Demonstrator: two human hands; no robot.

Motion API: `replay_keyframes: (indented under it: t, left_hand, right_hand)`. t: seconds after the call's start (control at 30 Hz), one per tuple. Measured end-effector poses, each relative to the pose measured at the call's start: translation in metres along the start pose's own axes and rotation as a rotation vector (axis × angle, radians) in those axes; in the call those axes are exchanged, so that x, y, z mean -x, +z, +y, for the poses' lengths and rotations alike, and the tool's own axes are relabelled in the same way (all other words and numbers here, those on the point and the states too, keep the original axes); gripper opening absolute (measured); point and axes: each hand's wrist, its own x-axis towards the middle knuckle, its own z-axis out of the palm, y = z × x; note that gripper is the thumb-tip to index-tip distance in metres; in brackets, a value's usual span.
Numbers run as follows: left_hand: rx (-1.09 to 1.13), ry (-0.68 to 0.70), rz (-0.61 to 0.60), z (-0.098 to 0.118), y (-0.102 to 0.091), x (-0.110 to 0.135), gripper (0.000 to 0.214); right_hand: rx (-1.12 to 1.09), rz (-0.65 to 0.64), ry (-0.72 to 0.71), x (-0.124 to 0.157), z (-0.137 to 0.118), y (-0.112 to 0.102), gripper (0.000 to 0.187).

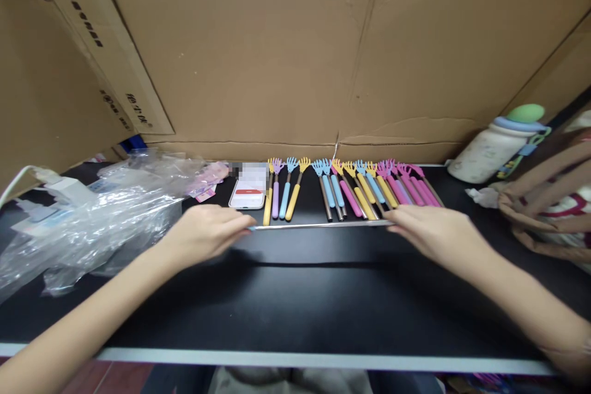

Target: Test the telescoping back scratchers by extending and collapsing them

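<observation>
A telescopic back scratcher (318, 226) is stretched level above the black table, its thin metal rod drawn out long. My left hand (207, 231) is closed around one end, where a bit of blue shows at the fingertips. At the other end, my right hand (431, 231) pinches the rod; both ends are mostly hidden by my fingers. Just behind the rod lies a row of back scratchers with claw heads pointing away: a small group of yellow, purple and blue ones (285, 194), then several blue ones (331, 191), yellow ones (364, 192) and pink ones (410, 188).
Clear plastic bags (124, 209) heap up at the left, near a white charger plug (69, 191). A phone (249, 188) lies left of the row. A white bottle (489, 151) and a brown bag (526, 209) are at the right. Cardboard (277, 55) walls the back.
</observation>
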Motion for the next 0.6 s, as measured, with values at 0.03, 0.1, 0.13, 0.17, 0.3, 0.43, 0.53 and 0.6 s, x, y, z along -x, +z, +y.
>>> replay_keyframes:
  t: [0.03, 0.1, 0.13, 0.17, 0.3, 0.43, 0.53, 0.6]
  left_hand:
    - [0.024, 0.024, -0.015, 0.008, 0.002, -0.009, 0.029]
    - [0.059, 0.044, -0.002, 0.019, 0.005, -0.024, 0.029]
    - [0.059, 0.038, 0.010, 0.023, 0.005, -0.030, 0.029]
    - [0.053, 0.024, 0.030, 0.024, 0.005, -0.033, 0.029]
    - [0.026, -0.005, 0.071, 0.027, 0.002, -0.043, 0.027]
    - [0.019, 0.021, 0.049, 0.036, 0.006, -0.056, 0.028]
    - [0.038, -0.005, 0.072, 0.041, 0.013, -0.063, 0.029]
    - [0.062, -0.019, 0.064, 0.043, 0.017, -0.064, 0.028]
  right_hand:
    - [0.003, 0.019, -0.017, -0.015, -0.017, -0.001, 0.029]
    - [-0.003, 0.031, -0.035, -0.039, -0.044, -0.002, 0.027]
    - [0.003, 0.033, -0.026, -0.048, -0.053, -0.002, 0.026]
    - [0.005, 0.041, -0.005, -0.054, -0.059, -0.002, 0.025]
    - [-0.036, 0.046, 0.064, -0.065, -0.072, 0.003, 0.023]
    - [-0.096, 0.014, 0.076, -0.065, -0.078, 0.011, 0.024]
    - [-0.103, 0.006, 0.094, -0.065, -0.078, 0.015, 0.025]
    - [-0.114, 0.002, 0.091, -0.064, -0.076, 0.018, 0.026]
